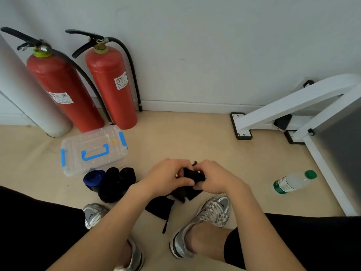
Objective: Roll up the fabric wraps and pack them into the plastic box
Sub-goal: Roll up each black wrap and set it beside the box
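Observation:
My left hand point(168, 177) and my right hand point(216, 178) grip a black fabric wrap point(192, 176) between them, above the floor. Its loose end point(162, 207) hangs down and lies on the floor between my shoes. To the left lie a rolled blue wrap point(93, 178) and two rolled black wraps point(117, 182), side by side. Behind them stands the clear plastic box point(93, 149) with blue latches and handle, its lid closed.
Two red fire extinguishers point(109, 85) stand against the wall behind the box, next to a grey pillar point(29, 98). A white metal frame point(293, 106) occupies the right side. A plastic bottle point(293, 181) with a green cap lies on the floor at right. My shoes point(207, 222) are below my hands.

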A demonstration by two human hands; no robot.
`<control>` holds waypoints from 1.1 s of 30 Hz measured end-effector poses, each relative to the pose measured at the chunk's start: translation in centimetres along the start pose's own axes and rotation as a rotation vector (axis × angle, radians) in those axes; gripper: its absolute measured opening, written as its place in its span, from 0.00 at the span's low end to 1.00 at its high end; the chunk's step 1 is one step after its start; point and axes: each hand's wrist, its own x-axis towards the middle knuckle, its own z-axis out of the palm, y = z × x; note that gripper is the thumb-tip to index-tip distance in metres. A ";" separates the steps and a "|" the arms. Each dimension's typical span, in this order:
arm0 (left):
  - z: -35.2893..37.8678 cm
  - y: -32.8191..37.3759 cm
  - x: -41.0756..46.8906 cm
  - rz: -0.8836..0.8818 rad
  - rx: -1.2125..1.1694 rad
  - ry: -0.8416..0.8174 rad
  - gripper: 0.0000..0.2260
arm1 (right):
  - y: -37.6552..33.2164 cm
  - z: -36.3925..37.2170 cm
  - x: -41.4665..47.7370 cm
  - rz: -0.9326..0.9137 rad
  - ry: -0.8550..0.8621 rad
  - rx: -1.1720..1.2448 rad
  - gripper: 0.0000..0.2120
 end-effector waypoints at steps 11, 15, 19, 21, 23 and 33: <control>-5.1 -2.3 -1.5 -0.134 -0.277 -0.154 0.02 | 1.6 -1.0 -0.5 0.016 0.115 0.364 0.30; -6.3 -2.3 -2.0 -0.117 -0.483 -0.137 0.06 | 1.0 -3.0 -1.1 -0.033 0.081 0.493 0.17; -6.1 -2.2 -2.1 -0.085 -0.581 -0.138 0.08 | 1.0 -3.6 -1.5 -0.051 0.073 0.493 0.12; -5.9 -2.0 -2.2 -0.075 -0.594 -0.132 0.08 | 1.1 -3.4 -1.3 -0.045 0.167 0.473 0.11; -5.8 -1.7 -2.2 -0.060 -0.596 -0.124 0.08 | 1.0 -3.3 -1.1 -0.063 0.201 0.510 0.05; -4.2 -0.5 -1.0 -0.024 -0.453 0.064 0.04 | -1.6 -2.9 -1.2 -0.209 -0.031 0.507 0.11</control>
